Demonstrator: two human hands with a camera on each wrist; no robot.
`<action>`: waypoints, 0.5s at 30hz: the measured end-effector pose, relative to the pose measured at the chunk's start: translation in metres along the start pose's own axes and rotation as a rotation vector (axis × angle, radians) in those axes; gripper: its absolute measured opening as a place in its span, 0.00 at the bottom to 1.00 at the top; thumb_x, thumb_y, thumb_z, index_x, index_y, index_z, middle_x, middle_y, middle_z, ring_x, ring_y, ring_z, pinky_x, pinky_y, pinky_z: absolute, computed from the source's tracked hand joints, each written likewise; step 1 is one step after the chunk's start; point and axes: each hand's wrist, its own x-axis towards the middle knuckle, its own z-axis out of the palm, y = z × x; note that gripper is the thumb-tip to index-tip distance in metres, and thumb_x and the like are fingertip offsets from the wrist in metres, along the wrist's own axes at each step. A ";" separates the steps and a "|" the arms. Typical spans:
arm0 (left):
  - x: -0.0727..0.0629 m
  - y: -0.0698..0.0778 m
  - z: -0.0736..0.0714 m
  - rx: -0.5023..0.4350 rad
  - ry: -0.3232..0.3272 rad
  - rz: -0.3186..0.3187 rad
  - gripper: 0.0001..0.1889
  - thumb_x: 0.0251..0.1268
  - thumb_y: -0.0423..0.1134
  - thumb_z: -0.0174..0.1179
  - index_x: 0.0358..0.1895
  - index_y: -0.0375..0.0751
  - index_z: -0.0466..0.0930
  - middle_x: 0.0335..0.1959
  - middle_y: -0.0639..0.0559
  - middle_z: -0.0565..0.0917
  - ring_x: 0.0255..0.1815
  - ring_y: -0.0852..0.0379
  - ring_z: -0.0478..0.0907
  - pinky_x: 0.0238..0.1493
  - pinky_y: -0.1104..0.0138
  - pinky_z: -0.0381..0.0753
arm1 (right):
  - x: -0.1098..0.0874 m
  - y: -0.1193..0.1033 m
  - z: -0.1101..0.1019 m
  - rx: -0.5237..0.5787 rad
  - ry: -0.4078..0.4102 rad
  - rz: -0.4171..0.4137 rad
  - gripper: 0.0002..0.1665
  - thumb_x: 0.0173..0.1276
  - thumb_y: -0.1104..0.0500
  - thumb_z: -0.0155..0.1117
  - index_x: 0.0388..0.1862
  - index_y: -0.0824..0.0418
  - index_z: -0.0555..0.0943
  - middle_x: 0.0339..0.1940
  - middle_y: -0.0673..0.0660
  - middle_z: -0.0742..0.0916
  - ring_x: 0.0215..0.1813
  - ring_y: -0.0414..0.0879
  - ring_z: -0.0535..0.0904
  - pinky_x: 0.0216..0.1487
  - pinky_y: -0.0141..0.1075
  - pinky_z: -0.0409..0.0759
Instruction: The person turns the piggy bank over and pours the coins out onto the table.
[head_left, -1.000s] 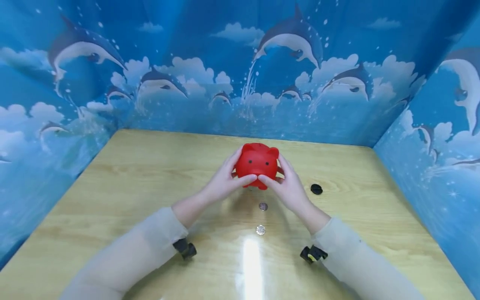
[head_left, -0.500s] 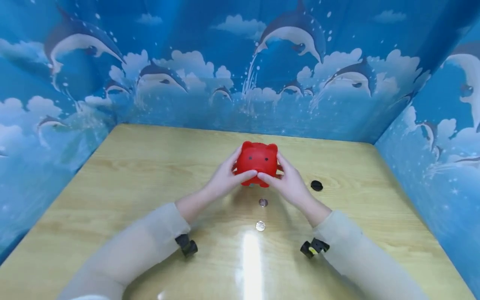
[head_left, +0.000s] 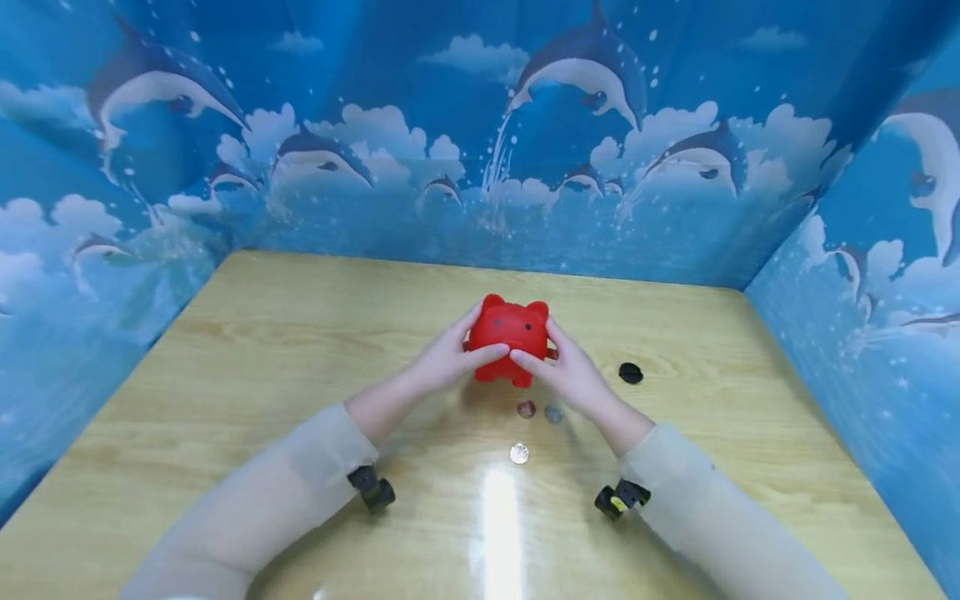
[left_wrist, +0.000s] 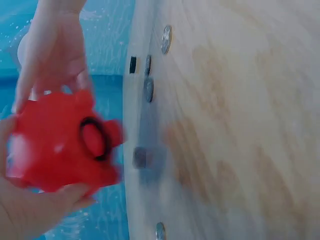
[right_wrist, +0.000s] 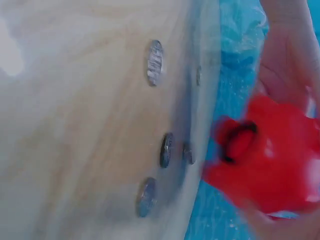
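Observation:
Both hands grip a red piggy bank [head_left: 510, 337] above the wooden table, its eyes facing me and its feet clear of the top. My left hand [head_left: 444, 364] holds its left side and my right hand [head_left: 572, 379] its right, thumbs nearly meeting across the front. On its underside the left wrist view shows a black-ringed round hole [left_wrist: 95, 139]. Beneath and nearer me lie a coppery coin [head_left: 527, 409], a greyish coin [head_left: 553, 414] and a silver coin [head_left: 519, 453]. The wrist views show further coins, one a blurred coin [left_wrist: 140, 157] under the bank.
A black round plug [head_left: 631, 372] lies on the table [head_left: 300, 333] to the right of my right hand. Blue dolphin-print curtains [head_left: 420, 208] stand along the back and both sides. A bright glare strip [head_left: 501, 525] crosses the near tabletop.
The piggy bank has dipped slightly toward me and a little left, with both hands moving along. A greyish coin now lies beside the coppery one, where none showed before.

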 end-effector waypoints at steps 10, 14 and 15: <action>0.000 0.008 -0.001 0.038 0.002 0.012 0.44 0.57 0.54 0.63 0.74 0.58 0.47 0.66 0.54 0.64 0.60 0.50 0.66 0.46 0.59 0.80 | -0.001 -0.012 -0.004 0.016 -0.005 0.049 0.45 0.60 0.39 0.63 0.72 0.40 0.55 0.66 0.51 0.69 0.62 0.56 0.67 0.49 0.48 0.78; -0.002 0.009 -0.001 0.031 0.027 0.145 0.45 0.56 0.49 0.66 0.74 0.57 0.48 0.69 0.55 0.60 0.63 0.52 0.63 0.50 0.60 0.78 | -0.004 -0.012 -0.002 -0.025 0.069 -0.068 0.49 0.59 0.42 0.66 0.74 0.42 0.52 0.69 0.51 0.65 0.64 0.53 0.65 0.51 0.47 0.77; -0.002 0.009 -0.001 0.035 0.041 0.181 0.45 0.55 0.49 0.66 0.74 0.56 0.48 0.70 0.56 0.58 0.64 0.52 0.61 0.51 0.60 0.77 | -0.005 -0.012 -0.002 -0.044 0.096 -0.107 0.50 0.58 0.43 0.67 0.74 0.43 0.51 0.70 0.51 0.63 0.65 0.52 0.64 0.52 0.47 0.76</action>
